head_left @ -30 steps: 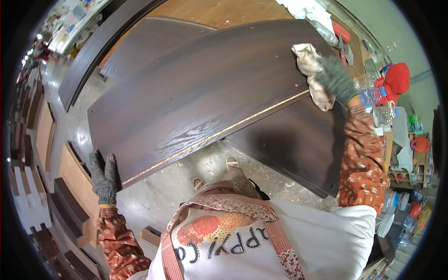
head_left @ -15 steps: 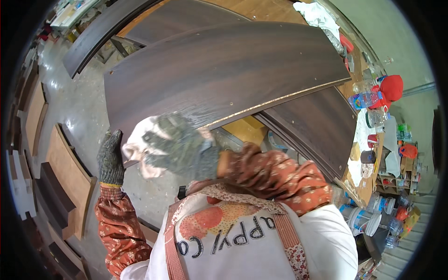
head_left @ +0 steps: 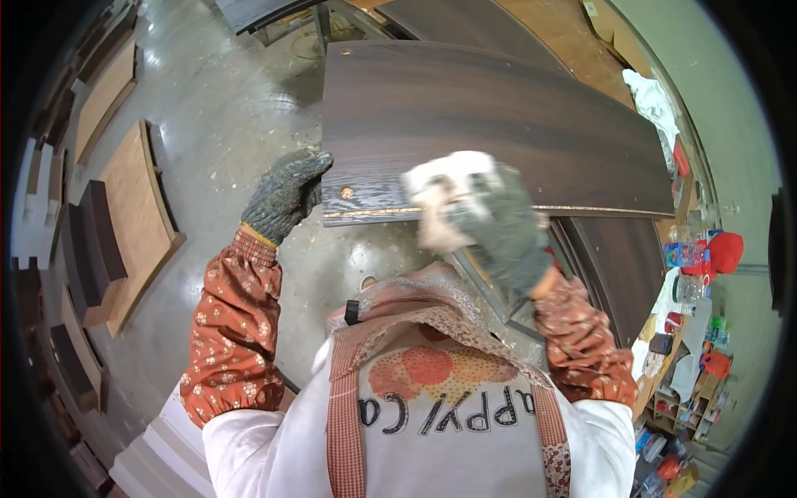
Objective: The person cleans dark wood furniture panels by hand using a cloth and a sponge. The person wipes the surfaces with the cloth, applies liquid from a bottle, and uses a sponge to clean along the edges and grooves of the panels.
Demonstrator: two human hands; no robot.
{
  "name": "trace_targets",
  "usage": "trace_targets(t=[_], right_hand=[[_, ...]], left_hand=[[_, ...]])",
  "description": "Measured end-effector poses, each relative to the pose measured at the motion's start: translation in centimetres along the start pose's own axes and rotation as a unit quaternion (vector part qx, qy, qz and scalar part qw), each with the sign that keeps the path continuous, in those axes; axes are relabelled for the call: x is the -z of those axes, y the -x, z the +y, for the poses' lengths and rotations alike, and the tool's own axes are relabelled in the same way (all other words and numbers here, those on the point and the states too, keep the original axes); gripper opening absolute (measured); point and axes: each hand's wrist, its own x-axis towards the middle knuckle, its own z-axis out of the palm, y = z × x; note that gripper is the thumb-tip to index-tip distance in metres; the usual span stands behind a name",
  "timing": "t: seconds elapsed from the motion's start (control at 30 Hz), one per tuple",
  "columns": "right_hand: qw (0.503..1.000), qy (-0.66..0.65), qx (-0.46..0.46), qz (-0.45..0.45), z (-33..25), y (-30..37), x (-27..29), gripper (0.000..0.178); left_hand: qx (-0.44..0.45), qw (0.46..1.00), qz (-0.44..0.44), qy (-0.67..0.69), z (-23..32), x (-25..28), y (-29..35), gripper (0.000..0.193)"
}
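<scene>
A long dark brown wood-grain panel (head_left: 490,124) lies before me, its chipboard edge showing along the near side. Small holes mark its left end. My left hand (head_left: 289,192), in a dark grey knitted glove, grips the panel's left edge, with part of its fingers hidden. In a grey-green glove, my right hand (head_left: 508,232) holds a white rag (head_left: 452,187) against the near edge of the panel. That hand and the rag are blurred by motion.
Another dark panel (head_left: 614,270) lies beneath on the right. On the bench's right side are a white cloth (head_left: 652,100), plastic bottles (head_left: 685,254) and a red object (head_left: 726,252). Wooden pieces (head_left: 137,220) rest on the concrete floor (head_left: 216,108) to the left.
My right hand has moved right along the near edge with the rag. The view has turned, so the panel now lies straighter and further right. My left hand stays at its left end.
</scene>
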Motion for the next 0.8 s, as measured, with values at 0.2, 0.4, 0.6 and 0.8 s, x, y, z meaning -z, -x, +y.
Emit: trace_targets(t=[0.2,0.4,0.6,0.8], right_hand=[[0.965,-0.248,0.087,-0.009,-9.9,-11.7,0.6,0.049],[0.884,-0.463,0.028,0.063,-3.2,-12.1,6.8,0.035],[0.955,-0.222,-0.190,0.054,10.3,-4.3,4.9,0.041],[0.962,-0.222,-0.147,-0.054,10.3,-5.3,1.5,0.048]], left_hand=[[-0.271,0.897,-0.236,-0.256,-2.4,5.4,-1.4,0.047],[-0.090,0.972,-0.110,0.189,-3.9,4.2,-1.4,0.040],[-0.073,0.952,-0.104,0.279,-1.1,2.5,0.6,0.038],[-0.070,0.900,-0.059,0.426,-4.2,-2.5,2.3,0.050]])
